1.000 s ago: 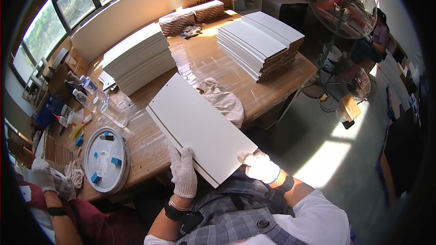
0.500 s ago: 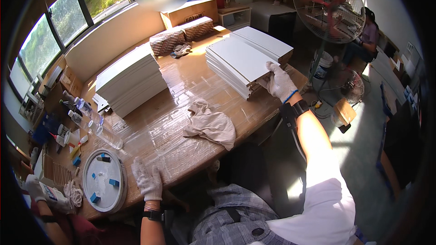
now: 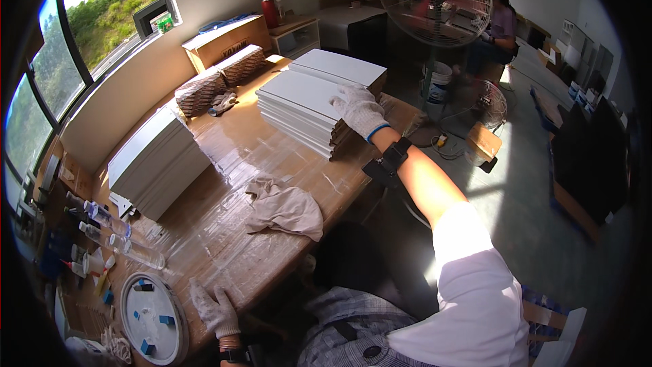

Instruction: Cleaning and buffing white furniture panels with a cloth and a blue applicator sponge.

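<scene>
My right hand (image 3: 358, 110), in a white knitted glove, lies over the right corner of a stack of white panels (image 3: 295, 92), its fingers stretched across the top one. A second stack of white panels (image 3: 339, 63) stands right behind it. My left hand (image 3: 214, 309), gloved too, rests with fingers apart on the near edge of the film-covered table (image 3: 231, 258) and holds nothing. Beside it is a round white lid (image 3: 153, 326) with small blue blocks on it. A crumpled beige cloth (image 3: 284, 209) lies between my hands.
A taller stack of white panels (image 3: 156, 163) stands at the left. Clear bottles (image 3: 142, 253) lie nearby. Patterned wrapped bundles (image 3: 221, 81) and a cardboard box (image 3: 227, 41) sit at the back. Beyond the table are a large fan (image 3: 435, 3), a bucket (image 3: 437, 81) and a seated person (image 3: 499, 30).
My right hand has shifted from the panel's corner edge onto its top. The top panel, which jutted out, now sits more in line with its stack. The whole view has turned right.
</scene>
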Available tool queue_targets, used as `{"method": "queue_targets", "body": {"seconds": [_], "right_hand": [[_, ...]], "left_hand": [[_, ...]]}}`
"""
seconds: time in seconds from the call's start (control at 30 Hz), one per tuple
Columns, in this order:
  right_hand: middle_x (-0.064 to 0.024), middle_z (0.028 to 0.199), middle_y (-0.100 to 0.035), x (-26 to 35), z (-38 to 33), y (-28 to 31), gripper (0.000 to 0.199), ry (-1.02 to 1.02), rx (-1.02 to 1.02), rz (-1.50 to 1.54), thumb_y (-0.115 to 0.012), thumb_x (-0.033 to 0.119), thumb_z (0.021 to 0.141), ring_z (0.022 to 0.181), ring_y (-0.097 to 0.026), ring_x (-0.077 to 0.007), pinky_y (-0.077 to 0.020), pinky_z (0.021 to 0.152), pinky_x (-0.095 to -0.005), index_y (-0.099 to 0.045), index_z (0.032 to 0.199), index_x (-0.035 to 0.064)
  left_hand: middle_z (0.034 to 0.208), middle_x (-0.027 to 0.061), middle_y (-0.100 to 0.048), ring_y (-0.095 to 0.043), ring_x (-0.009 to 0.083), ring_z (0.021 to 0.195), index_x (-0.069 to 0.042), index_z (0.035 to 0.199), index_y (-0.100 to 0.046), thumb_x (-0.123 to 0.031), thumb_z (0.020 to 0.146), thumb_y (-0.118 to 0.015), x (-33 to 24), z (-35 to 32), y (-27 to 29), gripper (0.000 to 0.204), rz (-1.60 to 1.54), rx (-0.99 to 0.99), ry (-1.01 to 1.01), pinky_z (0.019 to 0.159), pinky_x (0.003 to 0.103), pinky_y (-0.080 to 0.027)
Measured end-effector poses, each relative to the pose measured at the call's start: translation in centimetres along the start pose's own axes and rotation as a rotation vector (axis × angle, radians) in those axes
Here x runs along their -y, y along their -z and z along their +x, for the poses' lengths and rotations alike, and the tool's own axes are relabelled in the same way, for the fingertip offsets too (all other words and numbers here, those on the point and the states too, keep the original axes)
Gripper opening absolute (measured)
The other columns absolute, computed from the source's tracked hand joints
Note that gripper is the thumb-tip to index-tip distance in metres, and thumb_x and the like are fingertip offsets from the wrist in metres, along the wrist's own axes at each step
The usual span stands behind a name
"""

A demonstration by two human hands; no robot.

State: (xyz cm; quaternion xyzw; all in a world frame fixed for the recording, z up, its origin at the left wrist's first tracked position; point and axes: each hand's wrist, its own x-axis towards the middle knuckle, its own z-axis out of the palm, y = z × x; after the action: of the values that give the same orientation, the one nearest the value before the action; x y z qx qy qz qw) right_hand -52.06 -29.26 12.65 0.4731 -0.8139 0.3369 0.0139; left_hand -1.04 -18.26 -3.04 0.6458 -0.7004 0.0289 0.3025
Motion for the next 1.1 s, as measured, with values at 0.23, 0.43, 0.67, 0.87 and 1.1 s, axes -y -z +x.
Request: {"method": "queue_targets", "body": {"seconds": [0.23, 0.43, 0.67, 0.87, 1.1], "right_hand": [[-0.0151, 0.130, -0.050, 1.0, -0.5, -4.0, 0.037, 0.268, 0.268, -0.465, -0.055, 0.024, 0.089, 0.124, -0.044, -0.0317, -0.0360, 0.104, -0.0405, -0.053, 0.124, 0.0131], [-0.0146, 0.129, -0.048, 2.3, -3.3, -4.8, 0.045, 0.257, 0.017, -0.389, -0.059, 0.024, 0.086, 0.126, -0.040, -0.0330, -0.0334, 0.107, -0.0399, -0.051, 0.129, 0.0112], [-0.0082, 0.118, -0.056, -0.4, -9.8, -3.9, 0.039, 0.767, -0.237, -0.266, -0.062, 0.025, 0.082, 0.107, -0.051, -0.0284, -0.0442, 0.093, -0.0399, -0.059, 0.118, 0.0104], [-0.0129, 0.097, -0.063, -1.8, -12.9, -9.4, 0.021, 0.722, 0.092, -0.104, -0.060, 0.022, 0.085, 0.095, -0.057, -0.0326, -0.0469, 0.083, -0.0429, -0.065, 0.100, 0.0083], [-0.0146, 0.096, -0.061, -7.3, -12.9, -14.8, 0.022, 0.668, 0.002, -0.228, -0.059, 0.018, 0.085, 0.091, -0.056, -0.0318, -0.0442, 0.082, -0.0408, -0.066, 0.103, 0.0074]], "left_hand": [[0.141, 0.0229, -0.041, -0.037, 0.0394, 0.131, 0.002, 0.139, -0.038, -0.024, 0.091, -0.054, 0.7, -0.1, -0.4, 0.057, -0.014, -0.018, -0.023, 0.110, 0.043, -0.028], [0.139, 0.0234, -0.043, -0.040, 0.0394, 0.128, 0.002, 0.137, -0.039, -0.023, 0.090, -0.055, 1.2, -1.1, -0.3, 0.056, -0.024, -0.056, -0.023, 0.108, 0.044, -0.031], [0.125, 0.0237, -0.053, -0.048, 0.0390, 0.118, 0.000, 0.131, -0.048, -0.022, 0.088, -0.057, -0.8, 0.1, -0.2, 0.049, -0.077, -0.078, -0.019, 0.103, 0.045, -0.037], [0.114, 0.0241, -0.059, -0.054, 0.0390, 0.109, 0.001, 0.123, -0.053, -0.022, 0.089, -0.054, 0.7, 0.5, 1.3, 0.042, -0.085, -0.092, 0.007, 0.097, 0.045, -0.041], [0.107, 0.0176, -0.059, -0.055, 0.0333, 0.103, 0.002, 0.123, -0.050, -0.023, 0.086, -0.055, 0.9, -0.1, 1.1, 0.044, -0.183, -0.092, -0.023, 0.092, 0.040, -0.044]]}}
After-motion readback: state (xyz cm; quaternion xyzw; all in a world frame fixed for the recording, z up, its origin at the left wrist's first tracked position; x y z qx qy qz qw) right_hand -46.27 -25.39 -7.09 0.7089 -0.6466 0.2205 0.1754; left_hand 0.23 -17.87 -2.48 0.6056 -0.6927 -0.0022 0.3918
